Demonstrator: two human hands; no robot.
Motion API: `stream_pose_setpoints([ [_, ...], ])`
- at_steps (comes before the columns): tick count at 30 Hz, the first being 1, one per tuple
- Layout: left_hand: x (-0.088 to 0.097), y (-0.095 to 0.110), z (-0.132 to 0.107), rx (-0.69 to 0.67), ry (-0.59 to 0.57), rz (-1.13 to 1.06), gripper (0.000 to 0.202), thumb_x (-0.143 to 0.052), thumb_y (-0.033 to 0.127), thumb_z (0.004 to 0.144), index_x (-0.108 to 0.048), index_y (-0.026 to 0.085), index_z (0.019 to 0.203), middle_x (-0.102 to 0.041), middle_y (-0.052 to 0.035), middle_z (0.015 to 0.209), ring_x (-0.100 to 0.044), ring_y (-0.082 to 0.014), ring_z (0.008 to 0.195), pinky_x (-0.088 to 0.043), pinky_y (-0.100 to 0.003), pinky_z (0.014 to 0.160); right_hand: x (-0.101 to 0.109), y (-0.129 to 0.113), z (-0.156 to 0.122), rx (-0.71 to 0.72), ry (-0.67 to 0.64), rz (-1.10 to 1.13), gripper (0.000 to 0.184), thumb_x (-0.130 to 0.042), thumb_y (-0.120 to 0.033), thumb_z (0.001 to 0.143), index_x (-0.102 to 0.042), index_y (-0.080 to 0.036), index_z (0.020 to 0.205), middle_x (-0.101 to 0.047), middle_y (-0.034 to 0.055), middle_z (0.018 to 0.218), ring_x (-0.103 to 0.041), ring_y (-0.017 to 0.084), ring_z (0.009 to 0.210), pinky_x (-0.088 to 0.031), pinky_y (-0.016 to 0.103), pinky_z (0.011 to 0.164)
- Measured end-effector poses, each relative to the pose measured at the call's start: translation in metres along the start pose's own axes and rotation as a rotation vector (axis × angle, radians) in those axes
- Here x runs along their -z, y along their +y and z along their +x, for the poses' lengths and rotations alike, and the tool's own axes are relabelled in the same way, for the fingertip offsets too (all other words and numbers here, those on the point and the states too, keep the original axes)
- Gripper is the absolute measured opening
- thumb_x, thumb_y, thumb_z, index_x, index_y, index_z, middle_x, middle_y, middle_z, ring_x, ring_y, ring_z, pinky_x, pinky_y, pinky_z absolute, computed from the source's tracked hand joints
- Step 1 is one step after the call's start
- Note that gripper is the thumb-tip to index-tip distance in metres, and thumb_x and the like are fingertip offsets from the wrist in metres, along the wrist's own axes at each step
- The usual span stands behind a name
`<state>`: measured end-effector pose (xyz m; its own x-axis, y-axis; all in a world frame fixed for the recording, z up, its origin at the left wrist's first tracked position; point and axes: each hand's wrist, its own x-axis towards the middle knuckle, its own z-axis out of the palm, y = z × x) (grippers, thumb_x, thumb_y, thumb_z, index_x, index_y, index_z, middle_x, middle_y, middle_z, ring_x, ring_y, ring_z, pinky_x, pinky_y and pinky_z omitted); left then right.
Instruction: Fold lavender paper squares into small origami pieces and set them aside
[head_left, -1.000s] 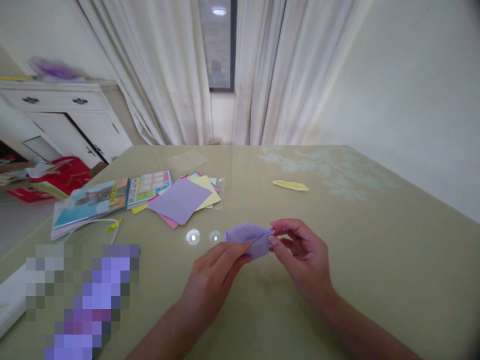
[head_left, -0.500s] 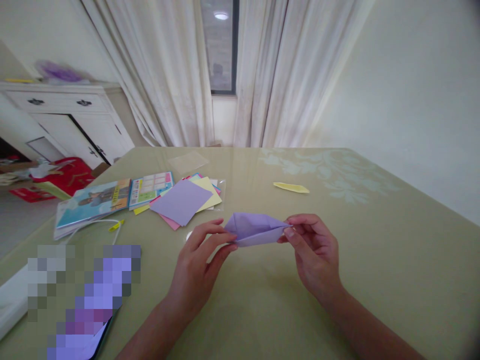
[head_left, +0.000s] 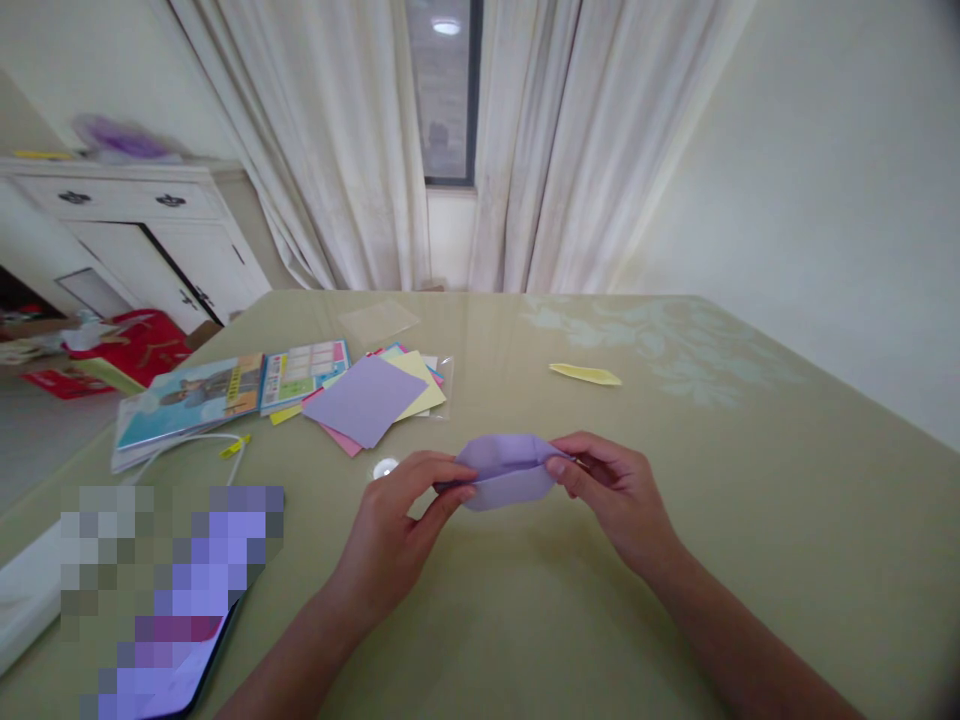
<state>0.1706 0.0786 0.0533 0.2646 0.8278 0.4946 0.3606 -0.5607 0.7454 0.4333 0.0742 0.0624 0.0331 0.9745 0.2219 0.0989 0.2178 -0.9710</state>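
Note:
A folded piece of purple paper (head_left: pixel 510 490), shaped like a small boat with a long slit along its top, is held just above the table. My left hand (head_left: pixel 405 520) pinches its left end between thumb and fingers. At the right end, my right hand (head_left: pixel 615 495) grips the other tip, thumb on the near side. Behind it on the table lies a small yellow folded paper (head_left: pixel 585 375). A fanned stack of coloured paper squares, a purple sheet (head_left: pixel 366 400) on top, rests beyond my left hand.
Left of the stack lie a picture booklet (head_left: pixel 195 395) and a printed sheet (head_left: pixel 304 370). A phone (head_left: pixel 202 600), partly pixelated, and a white cable (head_left: pixel 180 440) are at the near left. A small white round object (head_left: pixel 385 468) sits by my left hand.
The purple paper's top slit has opened wider and its near side bulges towards me. My right hand has shifted slightly left, and both hands now grip nearer its ends.

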Motion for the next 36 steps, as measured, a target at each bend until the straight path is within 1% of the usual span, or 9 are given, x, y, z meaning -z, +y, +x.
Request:
stream_pose_setpoints([
  [7,-0.001,-0.004,0.001,0.128,-0.018,-0.043,0.006,-0.074,0.025,0.096,-0.08,0.025,0.096,-0.081,-0.0009,0.092,-0.075,-0.0176,0.084,-0.057,-0.025,0.079,0.002,0.006,0.006,-0.107,-0.125,-0.053,0.032,-0.086,-0.051,0.085,-0.082,-0.019,0.086,-0.07,0.0,0.067,-0.057,0.013,0.059,-0.045,0.024,0.054],
  [9,-0.003,-0.006,0.0,0.243,-0.065,-0.138,0.014,-0.074,0.03,0.096,-0.077,0.025,0.108,-0.079,-0.0008,0.088,-0.075,-0.0179,0.081,-0.058,-0.025,0.073,0.004,0.009,0.007,-0.162,-0.214,-0.05,0.034,-0.085,-0.052,0.086,-0.081,-0.019,0.089,-0.074,0.0014,0.073,-0.062,0.014,0.063,-0.049,0.025,0.057],
  [12,-0.007,-0.01,-0.001,0.433,-0.119,-0.337,0.039,-0.072,0.038,0.097,-0.065,0.022,0.132,-0.077,-0.0003,0.082,-0.075,-0.0191,0.075,-0.06,-0.027,0.065,0.007,0.014,0.008,-0.22,-0.312,-0.066,0.035,-0.084,-0.052,0.087,-0.08,-0.018,0.089,-0.075,0.0021,0.075,-0.065,0.015,0.065,-0.049,0.024,0.058],
  [15,-0.011,-0.016,-0.001,0.536,-0.16,-0.42,0.034,-0.074,0.045,0.094,-0.073,0.018,0.115,-0.079,-0.0046,0.087,-0.078,-0.0218,0.076,-0.065,-0.031,0.065,0.008,0.016,0.009,-0.223,-0.326,-0.065,0.033,-0.084,-0.05,0.087,-0.078,-0.018,0.087,-0.072,0.0001,0.071,-0.063,0.013,0.063,-0.047,0.023,0.057],
  [18,-0.012,-0.017,0.0,0.549,-0.161,-0.438,0.029,-0.077,0.046,0.091,-0.077,0.018,0.096,-0.08,-0.0052,0.088,-0.078,-0.0214,0.076,-0.067,-0.031,0.065,0.008,0.017,0.01,-0.225,-0.303,-0.05,0.032,-0.084,-0.049,0.087,-0.078,-0.018,0.09,-0.07,-0.0013,0.069,-0.062,0.013,0.06,-0.049,0.023,0.056],
  [22,-0.008,-0.009,0.004,0.501,-0.147,-0.495,0.027,-0.08,0.044,0.088,-0.082,0.019,0.098,-0.082,-0.0062,0.089,-0.078,-0.0209,0.076,-0.068,-0.031,0.064,0.007,0.015,0.01,-0.234,-0.31,-0.004,0.032,-0.083,-0.05,0.088,-0.078,-0.019,0.092,-0.071,-0.0009,0.071,-0.065,0.014,0.061,-0.054,0.024,0.058],
  [27,-0.001,-0.004,0.005,0.509,-0.165,-0.549,0.026,-0.078,0.042,0.09,-0.083,0.02,0.103,-0.084,-0.0115,0.113,-0.079,-0.0246,0.095,-0.068,-0.032,0.073,0.007,0.009,0.007,-0.189,-0.327,0.036,0.028,-0.079,-0.047,0.093,-0.084,-0.02,0.1,-0.074,0.0011,0.074,-0.067,0.014,0.061,-0.056,0.024,0.057],
  [32,-0.002,-0.004,0.0,0.606,-0.243,-0.704,0.039,-0.082,0.043,0.09,-0.064,0.023,0.118,-0.082,-0.0077,0.103,-0.08,-0.0212,0.086,-0.066,-0.03,0.071,0.009,0.005,0.005,-0.078,-0.261,0.004,0.022,-0.079,-0.042,0.094,-0.087,-0.023,0.103,-0.079,0.003,0.079,-0.067,0.013,0.059,-0.057,0.023,0.055],
  [36,-0.006,-0.002,-0.004,0.543,-0.134,-0.692,0.039,-0.085,0.033,0.088,-0.049,0.025,0.102,-0.077,0.0021,0.088,-0.074,-0.0139,0.073,-0.06,-0.023,0.066,0.01,0.005,0.005,-0.017,-0.224,-0.04,0.019,-0.08,-0.037,0.094,-0.087,-0.022,0.103,-0.081,0.0045,0.082,-0.068,0.013,0.059,-0.058,0.023,0.054],
])
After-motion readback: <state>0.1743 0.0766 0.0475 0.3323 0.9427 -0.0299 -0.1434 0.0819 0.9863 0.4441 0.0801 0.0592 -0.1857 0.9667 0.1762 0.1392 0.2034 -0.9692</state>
